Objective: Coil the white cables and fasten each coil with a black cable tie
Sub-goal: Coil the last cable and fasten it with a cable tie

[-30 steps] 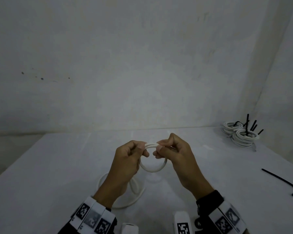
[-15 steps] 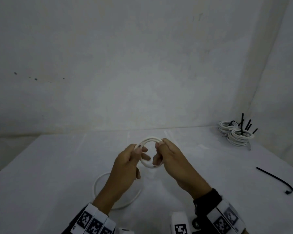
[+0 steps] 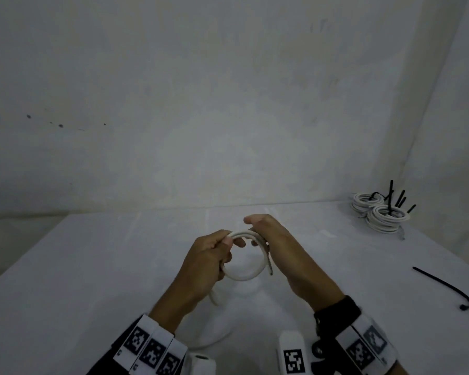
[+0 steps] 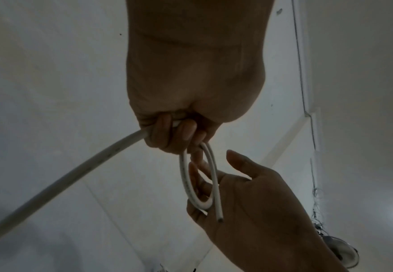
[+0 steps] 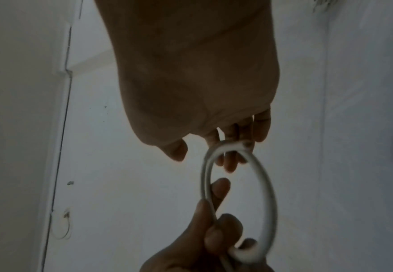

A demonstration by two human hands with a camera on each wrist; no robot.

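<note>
A person's left hand [image 3: 206,262] grips a white cable [image 3: 248,277] above the middle of a white table [image 3: 65,280], its fingers curled round the strand where a small loop closes. The left wrist view shows those fingers [image 4: 165,132] clamped on the cable [image 4: 78,165], which runs out of the fist toward the lower left while the loop hangs below. The right hand [image 3: 282,250] sits against the far side of the loop with fingers straight and relaxed, the thumb raised clear of the cable; in the left wrist view its fingers [image 4: 197,176] pass through the ring, and the cut end of the cable lies across the palm. The right wrist view shows the ring [image 5: 237,193] touching the straight fingertips [image 5: 230,162] of that hand, with the left hand [image 5: 204,244] pinching it from below. The slack of the cable drops from the left hand toward the table's near edge. At the far right corner of the table, 2 finished coils [image 3: 379,212] rest against each other, black cable ties [image 3: 398,198] sticking up from them. 1 loose black cable tie [image 3: 441,286] lies flat near the right edge, well apart from the hands, one end hooked.
</note>
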